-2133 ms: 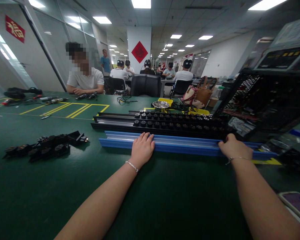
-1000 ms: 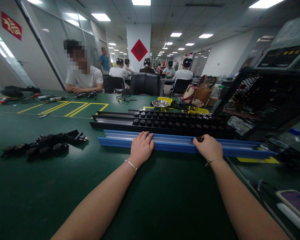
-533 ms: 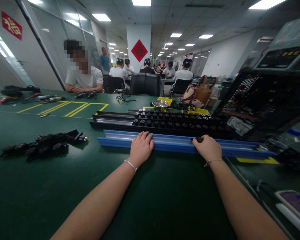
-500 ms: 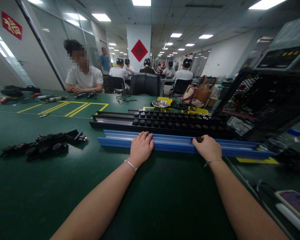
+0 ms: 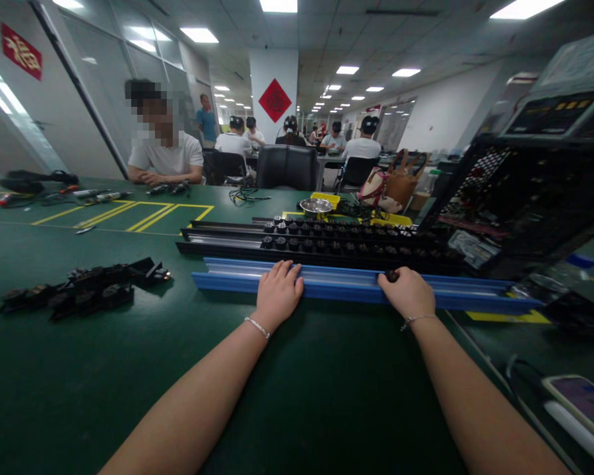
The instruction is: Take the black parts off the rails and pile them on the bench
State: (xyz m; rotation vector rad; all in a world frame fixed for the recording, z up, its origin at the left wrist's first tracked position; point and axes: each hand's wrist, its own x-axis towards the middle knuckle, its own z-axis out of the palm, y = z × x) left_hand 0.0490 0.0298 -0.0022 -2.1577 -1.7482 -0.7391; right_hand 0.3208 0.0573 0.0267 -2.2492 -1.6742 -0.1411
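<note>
A long blue rail (image 5: 336,284) lies across the green table in front of me. My left hand (image 5: 280,290) rests on its near edge, fingers spread and holding nothing. Farther right, my right hand (image 5: 408,290) pinches a small black part (image 5: 391,276) at the rail's channel. Just behind the blue rail run black rails (image 5: 222,240) parallel to it, with many small round black parts (image 5: 321,245) set along them. Several dark strips with parts (image 5: 92,284) lie in a pile to the left.
An open computer case (image 5: 515,191) stands at the right. Behind the rails are a metal dish (image 5: 317,206) and yellow trays (image 5: 391,218). A phone (image 5: 581,399) lies at the lower right. A person (image 5: 165,158) sits across the table at the left.
My right hand has shifted slightly left along the blue rail with the small black part. My left hand keeps its place on the rail.
</note>
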